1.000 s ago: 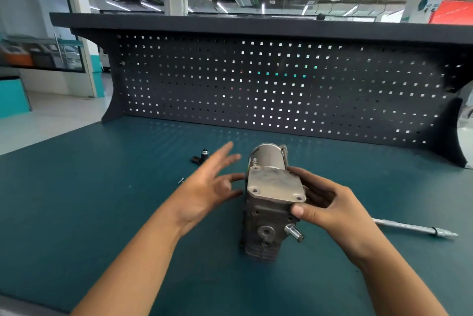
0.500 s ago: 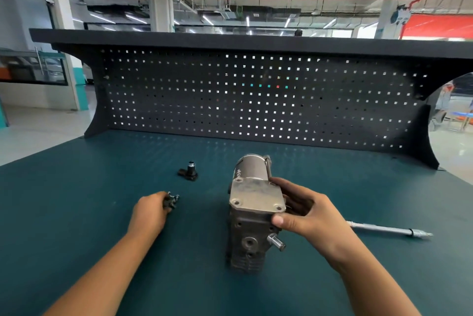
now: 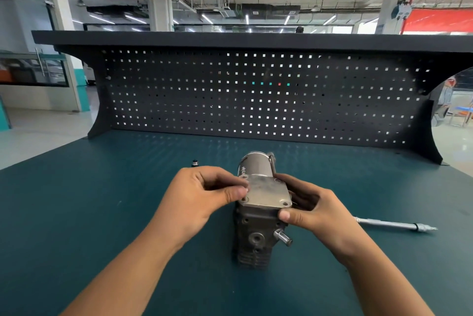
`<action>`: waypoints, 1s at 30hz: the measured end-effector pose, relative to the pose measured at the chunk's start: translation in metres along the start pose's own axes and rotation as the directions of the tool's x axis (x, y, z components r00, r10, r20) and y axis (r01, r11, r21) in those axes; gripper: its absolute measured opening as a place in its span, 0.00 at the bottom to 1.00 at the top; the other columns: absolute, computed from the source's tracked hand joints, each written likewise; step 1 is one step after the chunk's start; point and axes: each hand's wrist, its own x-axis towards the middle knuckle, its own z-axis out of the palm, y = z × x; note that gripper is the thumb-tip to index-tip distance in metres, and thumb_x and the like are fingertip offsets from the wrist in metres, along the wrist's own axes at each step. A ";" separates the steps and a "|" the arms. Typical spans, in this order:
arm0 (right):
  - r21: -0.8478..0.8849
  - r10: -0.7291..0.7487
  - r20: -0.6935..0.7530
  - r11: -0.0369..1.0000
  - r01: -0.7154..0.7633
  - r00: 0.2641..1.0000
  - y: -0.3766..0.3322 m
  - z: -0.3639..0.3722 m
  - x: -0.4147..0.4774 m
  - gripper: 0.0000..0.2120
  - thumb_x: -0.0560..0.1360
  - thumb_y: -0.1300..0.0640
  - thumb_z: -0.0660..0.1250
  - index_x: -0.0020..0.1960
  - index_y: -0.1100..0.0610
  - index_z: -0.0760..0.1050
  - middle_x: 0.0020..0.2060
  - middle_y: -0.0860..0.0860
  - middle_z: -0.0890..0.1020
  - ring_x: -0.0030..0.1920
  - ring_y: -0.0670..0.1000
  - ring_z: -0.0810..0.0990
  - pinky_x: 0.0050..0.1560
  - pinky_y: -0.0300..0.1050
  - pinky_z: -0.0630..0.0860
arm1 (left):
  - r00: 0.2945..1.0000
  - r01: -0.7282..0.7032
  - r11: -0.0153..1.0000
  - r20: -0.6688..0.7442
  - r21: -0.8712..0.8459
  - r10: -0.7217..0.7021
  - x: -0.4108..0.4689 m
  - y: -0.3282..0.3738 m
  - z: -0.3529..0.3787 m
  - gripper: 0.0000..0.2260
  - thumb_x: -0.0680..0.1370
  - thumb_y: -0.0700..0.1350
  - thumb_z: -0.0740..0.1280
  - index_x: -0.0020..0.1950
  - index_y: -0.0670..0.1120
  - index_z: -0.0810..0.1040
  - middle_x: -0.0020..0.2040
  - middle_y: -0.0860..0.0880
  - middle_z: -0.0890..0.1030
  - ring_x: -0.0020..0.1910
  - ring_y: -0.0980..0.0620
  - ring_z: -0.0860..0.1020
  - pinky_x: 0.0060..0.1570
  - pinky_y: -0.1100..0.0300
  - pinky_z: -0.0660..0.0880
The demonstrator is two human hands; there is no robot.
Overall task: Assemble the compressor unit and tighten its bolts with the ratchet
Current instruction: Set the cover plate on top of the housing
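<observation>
Teal counter (image 3: 89, 226): right hand (image 3: 314, 210) grips compressor (image 3: 266, 193); left hand (image 3: 199, 200) pinches, presumably, a hidden bolt, which may cross-thread if tilted.

Grips the compressor unit (image 3: 256, 233), upright mid-tabletop (image 3: 102, 226), with the right hand (image 3: 314, 210), thumb on the near right corner of the cover plate (image 3: 268, 193). Pinches left hand (image 3: 199, 195) fingertips together at the plate's left edge, contents hidden. Shows the ratchet (image 3: 391, 225) lying toward the right edge.

compressor unit (image 3: 256, 233): grey, upright | cover plate (image 3: 267, 193): atop | ratchet (image 3: 394, 225): apparently chrome, flat, right
</observation>
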 end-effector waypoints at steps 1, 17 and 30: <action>-0.002 -0.001 0.004 1.000 0.001 1.000 0.000 0.000 0.000 0.36 0.57 0.58 0.79 0.63 0.53 0.74 0.56 0.46 0.82 0.59 0.45 0.79 0.53 0.34 0.76 | 1.000 -0.007 0.999 -0.005 0.033 0.007 -0.001 -0.001 0.001 0.06 0.61 0.45 0.73 0.36 0.52 0.85 0.37 0.53 0.85 0.38 0.59 0.82 0.40 0.72 0.74; -0.009 -0.007 -0.009 1.000 0.007 1.000 0.003 0.001 0.000 0.33 0.58 0.60 0.77 0.63 0.52 0.74 0.56 0.45 0.82 0.59 0.44 0.79 0.53 0.35 0.76 | 0.990 -0.115 0.907 -0.030 0.406 0.139 -0.001 -0.003 -0.005 0.07 0.61 0.57 0.70 0.38 0.65 0.82 0.37 0.60 0.81 0.35 0.58 0.76 0.36 0.71 0.69; -0.027 0.001 -0.009 1.000 -0.001 1.000 0.005 0.000 0.001 0.36 0.58 0.59 0.77 0.65 0.54 0.73 0.57 0.46 0.82 0.61 0.44 0.78 0.58 0.38 0.75 | 0.988 -0.130 0.902 -0.026 0.412 0.154 -0.006 -0.009 -0.003 0.07 0.66 0.51 0.73 0.39 0.64 0.82 0.42 0.59 0.81 0.36 0.61 0.76 0.38 0.73 0.68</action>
